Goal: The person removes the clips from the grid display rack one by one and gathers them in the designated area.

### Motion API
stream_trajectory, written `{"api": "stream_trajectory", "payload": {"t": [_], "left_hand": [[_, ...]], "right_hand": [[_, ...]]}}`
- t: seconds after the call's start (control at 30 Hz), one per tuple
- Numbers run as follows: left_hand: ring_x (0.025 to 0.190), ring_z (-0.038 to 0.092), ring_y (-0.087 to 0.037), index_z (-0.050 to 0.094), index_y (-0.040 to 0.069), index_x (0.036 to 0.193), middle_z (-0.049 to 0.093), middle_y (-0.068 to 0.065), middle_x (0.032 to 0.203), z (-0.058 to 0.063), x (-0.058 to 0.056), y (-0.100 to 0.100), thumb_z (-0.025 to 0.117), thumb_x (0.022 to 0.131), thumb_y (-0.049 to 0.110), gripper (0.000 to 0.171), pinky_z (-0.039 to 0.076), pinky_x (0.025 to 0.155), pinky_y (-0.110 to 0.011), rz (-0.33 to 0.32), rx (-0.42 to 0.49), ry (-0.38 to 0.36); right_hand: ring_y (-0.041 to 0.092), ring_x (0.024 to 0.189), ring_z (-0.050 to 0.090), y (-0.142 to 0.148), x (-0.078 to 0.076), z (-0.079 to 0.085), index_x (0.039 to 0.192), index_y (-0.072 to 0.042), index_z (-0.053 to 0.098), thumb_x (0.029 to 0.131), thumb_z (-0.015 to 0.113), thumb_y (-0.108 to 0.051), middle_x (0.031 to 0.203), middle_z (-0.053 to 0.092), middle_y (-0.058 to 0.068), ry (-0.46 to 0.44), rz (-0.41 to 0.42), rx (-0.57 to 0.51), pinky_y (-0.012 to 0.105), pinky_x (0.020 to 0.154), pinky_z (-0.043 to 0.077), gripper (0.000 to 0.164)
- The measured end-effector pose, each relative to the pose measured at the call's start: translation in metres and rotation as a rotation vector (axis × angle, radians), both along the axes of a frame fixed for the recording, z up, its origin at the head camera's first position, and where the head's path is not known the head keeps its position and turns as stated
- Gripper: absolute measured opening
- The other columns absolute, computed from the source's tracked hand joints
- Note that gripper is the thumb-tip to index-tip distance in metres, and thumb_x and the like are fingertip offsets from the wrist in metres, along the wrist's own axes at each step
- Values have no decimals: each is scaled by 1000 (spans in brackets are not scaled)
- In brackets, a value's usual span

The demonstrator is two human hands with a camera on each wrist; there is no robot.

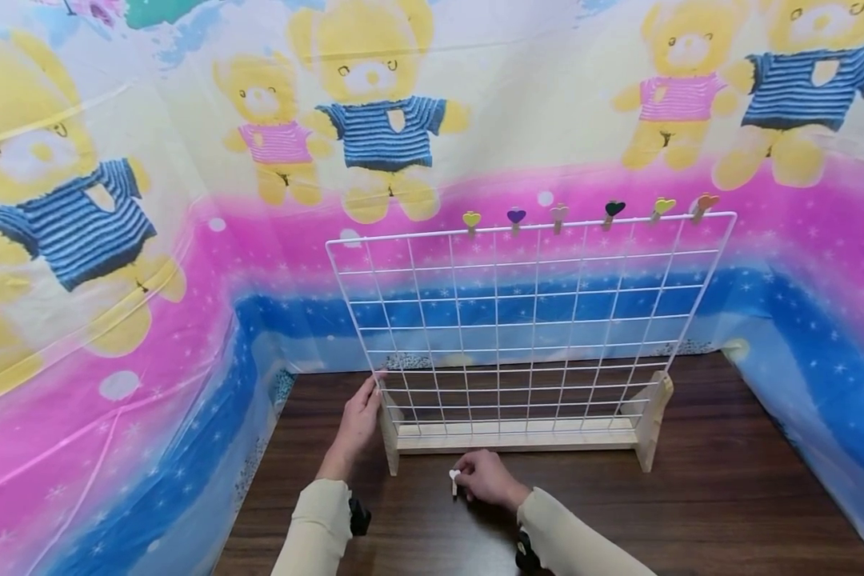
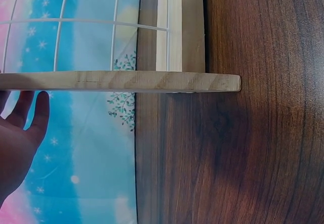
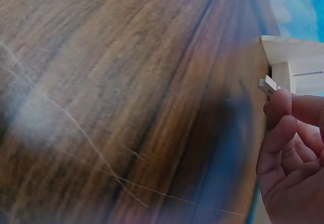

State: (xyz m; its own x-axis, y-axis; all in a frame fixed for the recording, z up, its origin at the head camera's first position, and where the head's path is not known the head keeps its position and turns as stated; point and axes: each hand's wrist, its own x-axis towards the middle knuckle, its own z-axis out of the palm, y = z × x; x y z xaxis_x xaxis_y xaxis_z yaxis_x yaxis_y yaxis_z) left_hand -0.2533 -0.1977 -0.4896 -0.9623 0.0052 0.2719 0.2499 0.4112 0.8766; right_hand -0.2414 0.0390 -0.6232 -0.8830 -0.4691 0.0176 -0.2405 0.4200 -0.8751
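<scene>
My right hand [image 1: 488,478] pinches a small wooden clothespin with a white heart [image 1: 454,476] between thumb and fingertips, low over the table in front of the stand. In the right wrist view, the clothespin's pale end [image 3: 269,84] sticks out past the fingertips. On the stand's left side, my left hand [image 1: 358,418] reaches up with extended fingers touching the wooden end support [image 1: 390,436]. The left wrist view shows these fingers [image 2: 40,115] against the support's outer face. A white wire grid [image 1: 497,324] stands upright in the wooden base [image 1: 518,440].
Several clothespins with coloured hearts, among them a purple one [image 1: 516,216] and a dark green one [image 1: 614,210], sit along the grid's top wire. A second wooden support [image 1: 654,416] holds the right side. Printed bear cloth [image 1: 533,104] hangs behind the dark wooden table [image 1: 734,488].
</scene>
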Motion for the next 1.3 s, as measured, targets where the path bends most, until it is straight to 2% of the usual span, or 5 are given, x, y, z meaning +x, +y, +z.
{"api": "stream_trajectory", "payload": {"t": [0.27, 0.5, 0.93, 1.2, 1.3], "left_hand": [[122, 45, -35, 51, 4, 133, 50, -22, 134, -23, -16, -8, 42, 100, 4, 34, 35, 97, -52, 26, -8, -3], [125, 42, -33, 51, 5, 134, 48, -20, 137, -26, -19, -10, 42, 100, 6, 35, 33, 99, -52, 19, 22, -12], [125, 42, -35, 49, 5, 135, 47, -22, 136, -23, -14, -7, 40, 101, 6, 36, 33, 98, -53, 14, 28, -27], [125, 42, -36, 49, 4, 135, 47, -23, 136, -26, -16, -9, 41, 101, 6, 35, 34, 98, -53, 18, 15, -32], [124, 42, -38, 50, 1, 134, 47, -26, 135, -16, -10, -6, 41, 100, 3, 35, 34, 97, -54, 10, 18, -25]], "right_hand": [[2, 51, 51, -3, -2, -9, 88, -3, 69, 86, 65, -5, 68, 61, -6, 144, 8, 84, 22, 51, 45, 5], [5, 60, 48, -4, -2, -10, 81, -6, 68, 84, 67, -9, 65, 57, -9, 310, -11, 190, 24, 58, 41, 5], [6, 63, 51, -4, -2, -14, 86, -7, 68, 85, 67, -11, 69, 59, -9, 331, -16, 241, 26, 60, 42, 5], [5, 64, 52, -4, -2, -14, 91, -8, 68, 87, 67, -13, 72, 60, -9, 275, 5, 227, 26, 60, 42, 7], [5, 65, 51, -4, -3, -16, 95, -8, 68, 87, 66, -15, 74, 59, -9, 265, 9, 230, 25, 60, 42, 11]]}}
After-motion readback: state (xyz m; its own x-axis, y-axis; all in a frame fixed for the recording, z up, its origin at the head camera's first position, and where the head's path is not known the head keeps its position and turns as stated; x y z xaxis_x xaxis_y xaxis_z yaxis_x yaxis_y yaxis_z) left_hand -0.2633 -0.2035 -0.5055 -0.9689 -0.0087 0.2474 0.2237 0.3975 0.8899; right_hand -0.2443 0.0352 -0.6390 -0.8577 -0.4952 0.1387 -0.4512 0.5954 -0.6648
